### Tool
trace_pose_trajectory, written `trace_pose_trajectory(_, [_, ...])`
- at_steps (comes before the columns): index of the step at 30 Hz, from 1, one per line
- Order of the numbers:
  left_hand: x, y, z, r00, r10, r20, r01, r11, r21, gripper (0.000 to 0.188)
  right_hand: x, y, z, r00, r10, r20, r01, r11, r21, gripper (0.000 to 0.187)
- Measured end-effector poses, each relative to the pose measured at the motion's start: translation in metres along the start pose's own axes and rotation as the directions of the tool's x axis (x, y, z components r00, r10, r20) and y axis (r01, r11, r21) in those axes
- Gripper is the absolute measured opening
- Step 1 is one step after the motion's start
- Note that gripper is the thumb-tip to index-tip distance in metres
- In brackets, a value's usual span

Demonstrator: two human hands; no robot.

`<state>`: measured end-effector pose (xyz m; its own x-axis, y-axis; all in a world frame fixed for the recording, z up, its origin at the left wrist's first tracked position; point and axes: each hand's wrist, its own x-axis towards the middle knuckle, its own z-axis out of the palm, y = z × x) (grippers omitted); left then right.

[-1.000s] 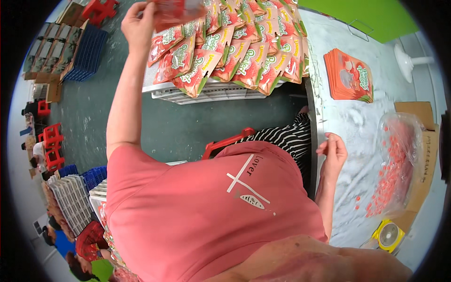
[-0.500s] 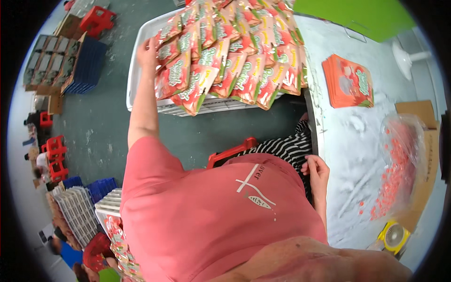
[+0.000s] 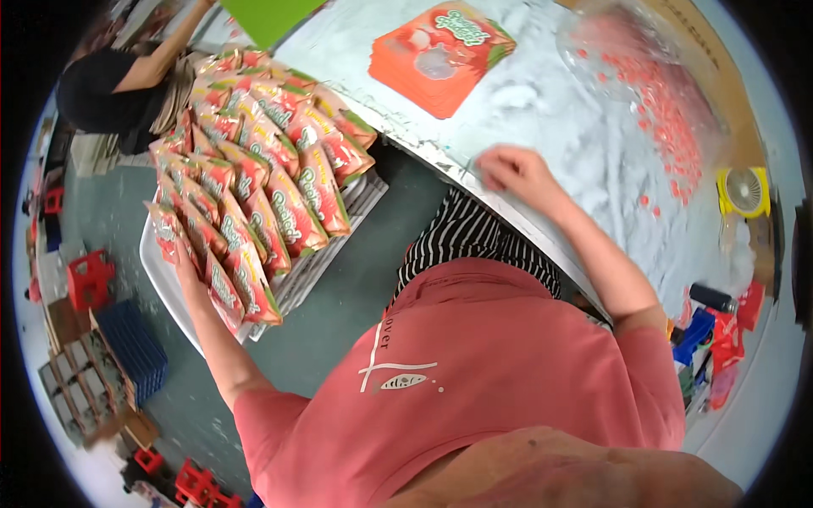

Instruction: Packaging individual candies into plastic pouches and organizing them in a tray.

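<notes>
Upright rows of shiny red-and-green printed pouches (image 3: 288,212) fill a white tray (image 3: 158,264) at the left. My left hand (image 3: 188,269) is at the tray's near left side, its fingers stretched out against the outer pouches; the fingertips are partly hidden. Over the near edge of the white table (image 3: 542,110) is my right hand (image 3: 515,176), fingers loosely bent and slightly blurred, with nothing visible in it. Beyond it on the table lies a stack of flat red pouches (image 3: 436,63).
Small red pieces (image 3: 669,127) spill from a clear plastic bag on the table's right, near a yellow fan (image 3: 745,192). Another person in black (image 3: 106,85) works at the far left. Blue crates (image 3: 131,351) and red stools (image 3: 89,279) stand on the floor.
My view has turned right, so the tray appears farther left and the table fills more of the picture. My right hand has risen from beside my body to over the table edge.
</notes>
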<state>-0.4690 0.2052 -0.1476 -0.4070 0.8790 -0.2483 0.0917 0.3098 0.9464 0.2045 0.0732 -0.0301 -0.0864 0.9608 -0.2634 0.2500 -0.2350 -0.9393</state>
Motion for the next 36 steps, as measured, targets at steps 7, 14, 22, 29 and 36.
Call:
trace_pose_trajectory(7, [-0.055,0.049,0.009,0.994,0.031,0.107,-0.007,0.977,-0.212,0.063,0.141,-0.008,-0.075,0.752,-0.595,-0.284,0.265,0.668,-0.695,0.035])
trace_pose_trajectory(14, [-0.063,0.076,0.049,0.944,0.187,0.270,-0.133,0.969,-0.206,0.069,0.229,0.023,-0.124,0.911,-0.317,-0.262,0.013,0.659,-0.752,0.079])
trace_pose_trajectory(22, [-0.053,0.045,0.015,0.980,0.144,-0.135,-0.104,0.957,0.269,0.065,0.217,0.006,-0.122,0.826,-0.355,-0.437,-0.109,0.661,-0.742,0.076])
trace_pose_trajectory(29, [-0.092,0.086,0.055,0.910,0.184,-0.372,-0.075,0.954,0.289,0.064,0.197,0.039,-0.149,0.835,-0.238,-0.497,-0.020,0.888,-0.459,0.036])
trace_pose_trajectory(36, [-0.173,0.150,0.149,0.550,0.835,-0.029,-0.701,0.480,0.527,0.039,0.126,0.017,-0.129,0.899,0.082,-0.430,-0.020,0.989,0.146,0.021])
